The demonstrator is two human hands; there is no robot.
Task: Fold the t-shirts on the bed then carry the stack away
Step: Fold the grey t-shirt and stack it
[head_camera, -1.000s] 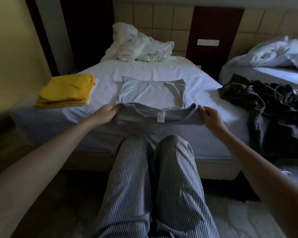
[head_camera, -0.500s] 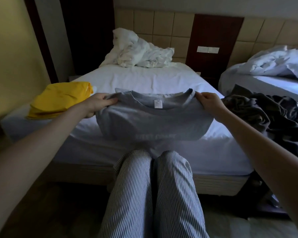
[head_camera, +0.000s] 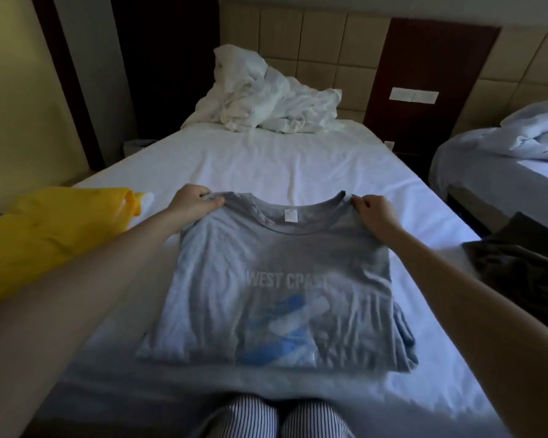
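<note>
Swung up off the edge, the shirt (head_camera: 282,295) now lies folded, print-up, on the bed (head_camera: 298,159). The left hand (head_camera: 196,205) and right hand (head_camera: 374,210) each have a grip pinched on its shoulders, probably to square it. A yellow stack (head_camera: 45,241) sits to the left, dark clothes (head_camera: 525,270) to the right.

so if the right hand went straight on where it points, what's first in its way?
Ahead of the right hand lies only bare white bed sheet, then probably the crumpled white duvet heap; depth is unclear.
</note>
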